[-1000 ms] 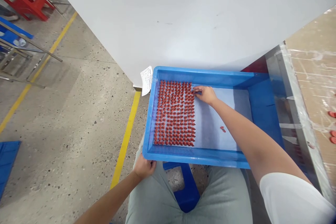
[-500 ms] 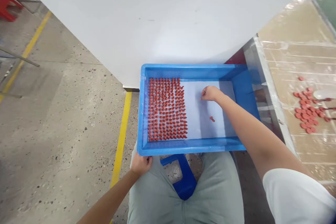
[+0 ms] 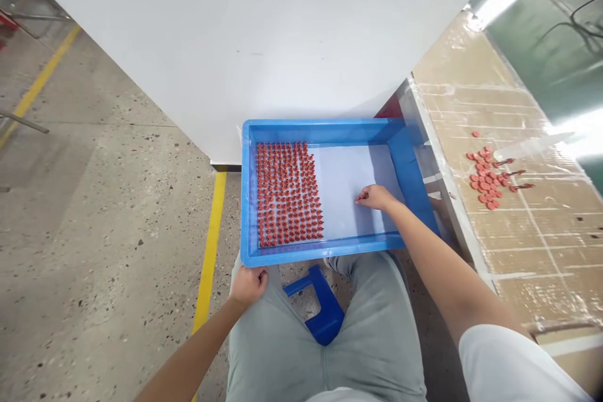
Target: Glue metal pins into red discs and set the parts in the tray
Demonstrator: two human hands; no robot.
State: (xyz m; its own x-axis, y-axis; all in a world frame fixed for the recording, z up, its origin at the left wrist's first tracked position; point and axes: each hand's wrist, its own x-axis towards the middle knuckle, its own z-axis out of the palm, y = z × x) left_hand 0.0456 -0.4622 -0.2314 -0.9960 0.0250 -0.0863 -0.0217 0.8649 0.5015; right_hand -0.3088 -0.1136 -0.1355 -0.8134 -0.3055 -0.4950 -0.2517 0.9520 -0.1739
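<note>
My right hand (image 3: 375,196) reaches over the right half of a blue plastic tray (image 3: 325,255). Its thumb and fingers are pinched at the spot where a small red-brown part lay, and a reddish tip shows at the fingertips. Close-set rows of small red-brown pointed parts (image 3: 287,195) stand in the left half of the tray, on a pale liner (image 3: 336,182). Below the tray's front left corner, my left hand (image 3: 249,284) is closed in a fist on my thigh, against or just under the rim. The inside of that fist is hidden.
Right of the tray is a tape-covered worktop (image 3: 532,232) with a pile of red discs (image 3: 487,179), several stemmed pieces (image 3: 521,186) and a whitish tapered object (image 3: 527,147). A white panel (image 3: 264,31) stands behind the tray. A blue stool (image 3: 325,314) shows between my legs.
My right hand has come nearer to me, down onto the loose red-brown part, which no longer shows on the liner. The view has shifted right, showing more worktop. My left fist stays put.
</note>
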